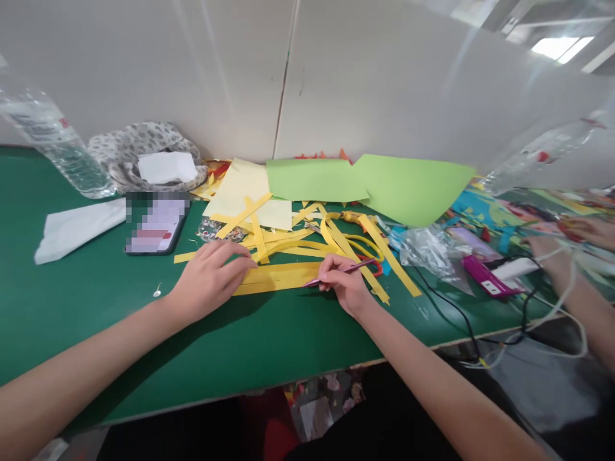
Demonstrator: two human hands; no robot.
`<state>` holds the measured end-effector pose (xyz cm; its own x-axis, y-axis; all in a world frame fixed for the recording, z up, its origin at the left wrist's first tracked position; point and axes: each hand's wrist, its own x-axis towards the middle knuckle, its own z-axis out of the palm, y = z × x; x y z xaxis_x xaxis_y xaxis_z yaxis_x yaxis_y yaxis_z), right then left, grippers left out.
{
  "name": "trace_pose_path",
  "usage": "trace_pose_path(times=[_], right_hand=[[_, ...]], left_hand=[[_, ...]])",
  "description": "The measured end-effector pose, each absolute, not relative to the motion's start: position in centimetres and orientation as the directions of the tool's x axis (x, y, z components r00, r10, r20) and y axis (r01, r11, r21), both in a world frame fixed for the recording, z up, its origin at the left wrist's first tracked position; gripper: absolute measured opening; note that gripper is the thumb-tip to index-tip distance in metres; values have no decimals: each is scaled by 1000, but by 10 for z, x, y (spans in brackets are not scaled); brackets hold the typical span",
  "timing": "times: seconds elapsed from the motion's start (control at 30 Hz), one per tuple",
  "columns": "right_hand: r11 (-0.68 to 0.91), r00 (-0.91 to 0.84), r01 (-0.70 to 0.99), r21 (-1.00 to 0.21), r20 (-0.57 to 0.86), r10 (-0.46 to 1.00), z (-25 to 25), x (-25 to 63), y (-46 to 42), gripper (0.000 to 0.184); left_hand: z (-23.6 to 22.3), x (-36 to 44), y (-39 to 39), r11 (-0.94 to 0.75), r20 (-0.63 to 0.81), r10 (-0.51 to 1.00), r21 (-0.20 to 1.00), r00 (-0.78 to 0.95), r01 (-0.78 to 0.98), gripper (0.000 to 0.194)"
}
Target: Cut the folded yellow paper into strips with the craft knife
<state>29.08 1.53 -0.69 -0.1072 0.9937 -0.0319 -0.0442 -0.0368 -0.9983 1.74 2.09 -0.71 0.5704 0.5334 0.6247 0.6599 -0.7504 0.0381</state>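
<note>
My right hand (343, 282) is closed round a slim purple pen (353, 267), its tip pointing left over a yellow paper strip (278, 276). The strip lies flat on the green table near the front. My left hand (211, 275) rests at the strip's left end with its fingers loosely bent and a gap between them; what lies under the fingertips is partly hidden. Just beyond both hands, several narrow yellow paper strips (262, 246) lie in a loose heap. Scissors with yellow-and-orange handles (368, 246) are partly covered by these strips.
Green paper sheets (413, 186) and a cream sheet (240, 182) lie against the wall. A phone (158, 224), tissue (79, 227) and water bottle (62, 141) are at left. At right are crumpled plastic (437, 253), a magenta device (487, 276), cables and another person's hands (552, 256).
</note>
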Motion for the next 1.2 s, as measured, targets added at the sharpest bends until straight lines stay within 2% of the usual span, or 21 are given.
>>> trace_pose_path(times=[0.07,0.2,0.33,0.57,0.83,1.0,1.1,1.2], right_hand=[[-45,-103,-54,-998,-39,994,-6,291,17,11],[-64,-102,-43,-997,-60,993,-4,289,18,12],[-73,-105,-11,-997,-71,992,-5,288,19,14],[-116,-117,32,-993,-119,986,-4,288,23,16],[-178,-183,49,-983,-184,966,3,292,26,14],[-181,-198,30,-983,-183,963,2,294,27,16],[-188,-213,31,-982,-190,958,2,296,27,15],[-193,-243,41,-980,-197,950,3,298,27,14]], left_hand=[[-5,23,17,-782,545,520,-7,657,624,20],[-4,30,11,-830,349,523,3,777,558,36],[-6,33,10,-815,288,565,45,773,578,38],[-6,33,11,-811,303,574,89,760,578,35],[-6,28,13,-817,304,560,44,771,575,29],[-6,27,13,-826,449,503,-4,739,564,19],[-8,26,16,-774,514,568,67,643,630,11],[-11,26,19,-702,490,670,172,558,691,23]])
